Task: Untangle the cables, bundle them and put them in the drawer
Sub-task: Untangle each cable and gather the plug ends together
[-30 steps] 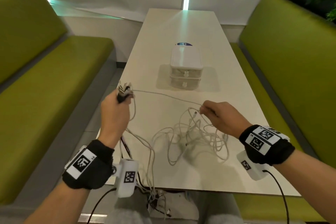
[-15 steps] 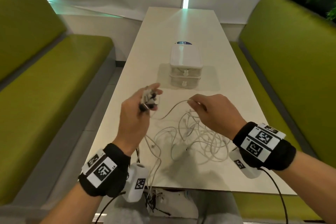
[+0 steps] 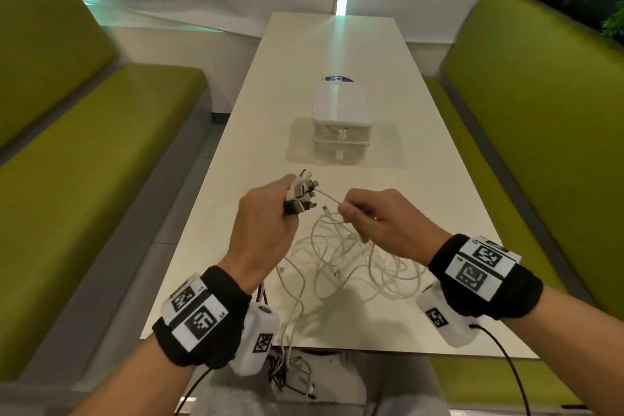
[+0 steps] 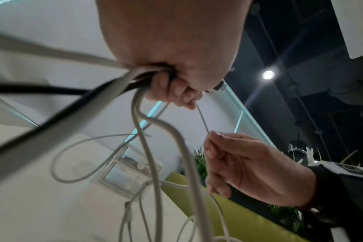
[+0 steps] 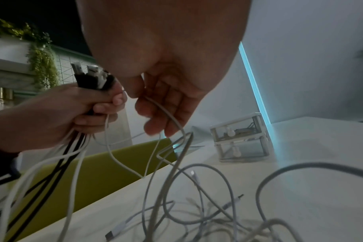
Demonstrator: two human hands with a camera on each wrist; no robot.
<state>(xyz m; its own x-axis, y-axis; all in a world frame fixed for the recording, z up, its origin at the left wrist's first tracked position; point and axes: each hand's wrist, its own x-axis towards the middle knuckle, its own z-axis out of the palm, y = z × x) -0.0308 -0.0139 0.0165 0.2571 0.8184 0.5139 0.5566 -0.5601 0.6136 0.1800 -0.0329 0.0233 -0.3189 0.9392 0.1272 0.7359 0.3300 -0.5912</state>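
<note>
My left hand (image 3: 270, 216) grips a bunch of cable plug ends (image 3: 302, 191), white and black, held up over the table; their cords hang from the fist (image 4: 139, 91) toward my lap. My right hand (image 3: 368, 216) pinches one thin white cable (image 3: 329, 197) a short way from the bunch, thumb and finger closed on it (image 4: 209, 135). Below both hands lies a loose tangle of white cables (image 3: 358, 263) on the table (image 3: 236, 246). The small white two-drawer box (image 3: 341, 121) stands farther back, both drawers closed; the top one holds something (image 5: 243, 130).
Green benches run along both sides, the left bench (image 3: 84, 162) and the right bench (image 3: 526, 145). Black and white cord ends (image 3: 290, 375) dangle over the table's near edge onto my lap. A blue sticker (image 3: 337, 79) lies behind the box.
My left hand has carried the bunch of plugs right and inward, toward the right hand. The stretched white cable between the hands has shortened to a small span, and the right hand rose slightly.
</note>
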